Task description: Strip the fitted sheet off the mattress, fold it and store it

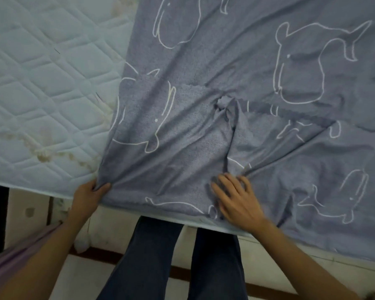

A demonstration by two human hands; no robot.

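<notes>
The sheet (247, 61) lies rumpled over the right part of the mattress (41, 83), whose left part is bare. At the near edge the left hand (89, 193) pinches the sheet's gathered left edge. The right hand (236, 200), blurred, rests on the sheet, fingers spread and relaxed.

L hand (91, 191) pinches a bunch of sheet (182, 126) betw. thumb & curled fingers, at near edge of mattress (41, 94); L forearm reaches in from lower left. R hand (236, 198) palm down on sheet, fingers spread, blurred; R forearm comes from lower right.
</notes>
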